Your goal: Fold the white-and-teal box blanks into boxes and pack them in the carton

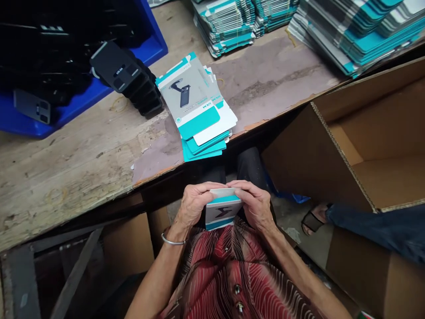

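A small teal and grey printed box [223, 212] is held upright over my lap, below the table's front edge. My left hand [195, 201] grips its upper left corner, thumb in front and fingers behind. On the upper right corner my right hand [255, 201] is closed in the same way. The fingertips of both hands nearly meet along the top edge. Ahead, a loose pile of flat printed cartons [195, 99] lies at the front edge of the wooden table [83, 155]. Left of that pile stands a leaning row of black phone-shaped pieces [126, 75].
A blue bin [156, 40] with black items fills the table's far left. Banded stacks of teal cartons [229, 26] and a larger stack [368, 35] line the back. An open cardboard box [348, 146] stands right; a person's leg [375, 226] is beside it.
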Action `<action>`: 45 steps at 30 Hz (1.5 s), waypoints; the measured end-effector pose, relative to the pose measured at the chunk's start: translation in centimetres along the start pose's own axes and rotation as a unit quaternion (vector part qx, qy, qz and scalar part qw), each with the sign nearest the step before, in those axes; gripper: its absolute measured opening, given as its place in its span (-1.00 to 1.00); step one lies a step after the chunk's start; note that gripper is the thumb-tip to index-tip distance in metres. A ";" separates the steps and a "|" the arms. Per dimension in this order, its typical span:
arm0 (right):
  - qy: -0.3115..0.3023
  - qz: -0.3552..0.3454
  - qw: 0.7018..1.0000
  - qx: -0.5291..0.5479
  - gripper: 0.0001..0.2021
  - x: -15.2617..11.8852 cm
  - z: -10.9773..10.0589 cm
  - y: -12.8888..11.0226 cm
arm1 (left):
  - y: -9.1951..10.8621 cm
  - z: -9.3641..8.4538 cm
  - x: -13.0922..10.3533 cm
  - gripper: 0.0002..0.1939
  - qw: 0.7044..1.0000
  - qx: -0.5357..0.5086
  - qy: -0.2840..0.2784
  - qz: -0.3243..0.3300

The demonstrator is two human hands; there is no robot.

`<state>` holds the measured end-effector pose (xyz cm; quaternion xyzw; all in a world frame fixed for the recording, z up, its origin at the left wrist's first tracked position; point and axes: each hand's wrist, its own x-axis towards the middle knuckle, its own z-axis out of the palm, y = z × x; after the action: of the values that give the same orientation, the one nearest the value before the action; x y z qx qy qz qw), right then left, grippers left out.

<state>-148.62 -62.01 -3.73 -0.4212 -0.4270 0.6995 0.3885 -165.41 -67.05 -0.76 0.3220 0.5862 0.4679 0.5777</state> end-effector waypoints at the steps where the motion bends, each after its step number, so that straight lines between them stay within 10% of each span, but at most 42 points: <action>1: -0.034 -0.047 0.998 -0.036 -0.89 0.2 -0.5 0.1 | 0.1 -0.3 0.3 -0.80 0.999 0.041 -0.012 0.027; 10: -0.256 -0.275 0.907 -0.193 -0.84 2.3 -3.9 -1.3 | 1.4 -1.2 0.6 -0.80 0.846 0.417 -0.126 0.309; 13: -0.247 -0.157 0.937 -0.192 -0.88 2.2 -3.3 -2.5 | 1.8 -0.3 0.0 -0.78 0.880 0.377 -0.091 0.275; 17: -0.170 0.064 0.963 -0.197 -0.93 2.2 -2.1 -3.7 | 2.5 0.7 -0.4 -0.84 0.955 0.291 0.004 0.056; 21: -0.113 0.176 0.961 -0.178 -0.88 2.2 -1.4 -3.8 | 3.1 1.0 -1.0 -0.86 0.961 0.264 0.045 -0.067; 32: -0.056 0.184 0.975 -0.113 -0.85 2.2 -1.3 -2.8 | 2.6 1.3 -0.4 -0.76 0.938 0.345 0.013 -0.002; 40: -0.033 0.130 0.976 -0.172 -0.89 0.1 -1.3 -2.5 | 3.4 1.8 -1.3 -0.77 0.936 0.342 0.005 -0.079; 45: -0.208 0.036 0.958 -0.196 -0.71 -0.8 -2.8 -3.0 | 3.2 0.9 -2.1 -0.72 0.936 0.347 -0.063 0.013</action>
<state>-145.23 -61.01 -1.46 -0.3493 -0.6117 0.6877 0.1758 -164.81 -67.67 3.07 0.5388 0.6702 0.2211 0.4602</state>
